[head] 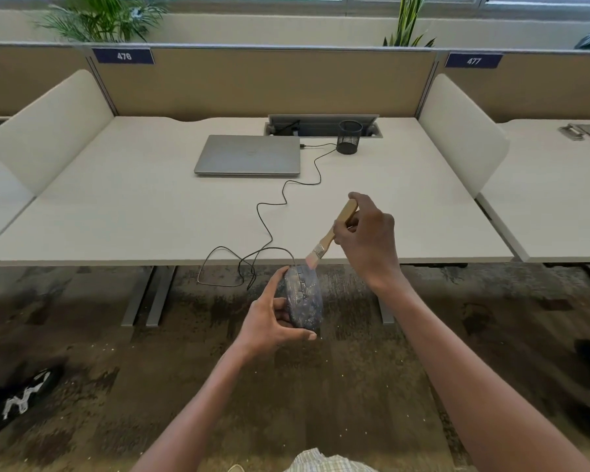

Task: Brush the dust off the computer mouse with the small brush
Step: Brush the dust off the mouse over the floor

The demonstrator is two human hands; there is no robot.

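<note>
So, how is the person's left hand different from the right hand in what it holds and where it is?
The left hand grips the dusty dark computer mouse from the side; the right hand pinches the wooden-handled small brush. The left hand is lower, past the desk edge; the right hand is higher, over the white desk. Both have curled fingers.

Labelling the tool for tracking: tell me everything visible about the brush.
The small brush has a pale wooden handle, a shiny metal ferrule and short pinkish bristles. It slants down to the left, bristle tips at the front end of the computer mouse; contact can't be confirmed. The right hand grips its handle, in the air in front of the desk edge.
</note>
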